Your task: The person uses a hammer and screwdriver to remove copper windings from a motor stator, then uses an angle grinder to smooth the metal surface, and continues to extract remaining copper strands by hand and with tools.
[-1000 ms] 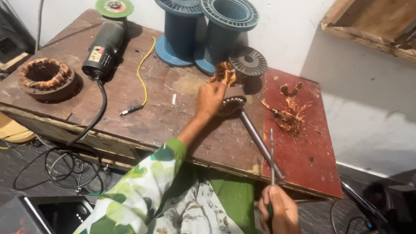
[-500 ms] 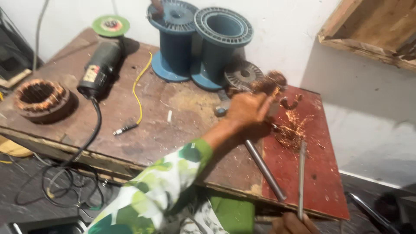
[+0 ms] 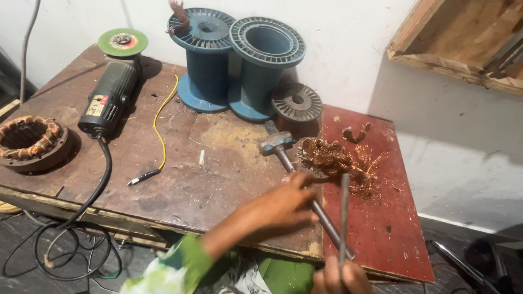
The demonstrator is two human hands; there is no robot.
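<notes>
Copper-wound stator [image 3: 327,159] lies on bench [image 3: 180,190], just right of hammer [image 3: 297,174] head. Left hand [image 3: 283,204] over hammer handle, fingers closing. Right hand [image 3: 340,277] fingers gripping thin rod [image 3: 344,218]. Advice: seat rod tip against windings, grip handle firmly.

Left hand [image 3: 286,204] rests on the hammer [image 3: 297,179] handle, fingers spread over the shaft. Right hand [image 3: 340,277] at the frame's lower edge grips a thin metal rod [image 3: 344,218], tip near a copper-wound stator [image 3: 327,159] on the counter [image 3: 180,179]. Angle grinder [image 3: 109,98] lies at left; two blue spools [image 3: 234,60] stand against the wall.
</notes>
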